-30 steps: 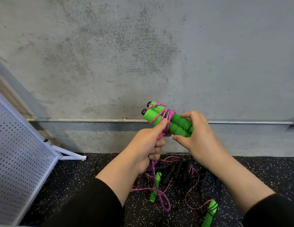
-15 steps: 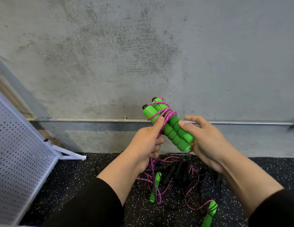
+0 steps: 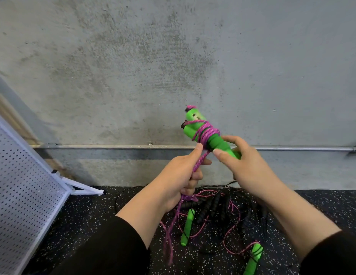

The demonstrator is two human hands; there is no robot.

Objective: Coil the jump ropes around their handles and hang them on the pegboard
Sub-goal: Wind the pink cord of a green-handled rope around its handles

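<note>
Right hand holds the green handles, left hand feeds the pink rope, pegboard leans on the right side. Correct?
Not quite. The head view shows the pegboard on the left side, not the right. The rest stands: right hand holds the green handles, left hand feeds the pink rope.

Two bright green foam handles (image 3: pixel 208 135) are held together as one bundle, tilted with their black-capped ends up and to the left, in front of the concrete wall. A pink-and-purple braided rope (image 3: pixel 205 133) wraps several turns around their upper part; its free length runs down and dangles toward the floor, blurred at the bottom. On the dark speckled floor lies a tangled heap of more jump ropes (image 3: pixel 219 207) — black ribbed handles, thin black cords, pink rope, and two loose green handles, one near the middle (image 3: pixel 188 227), one at the lower right (image 3: pixel 253 259). A white perforated pegboard (image 3: pixel 22 195) leans at the left.
</note>
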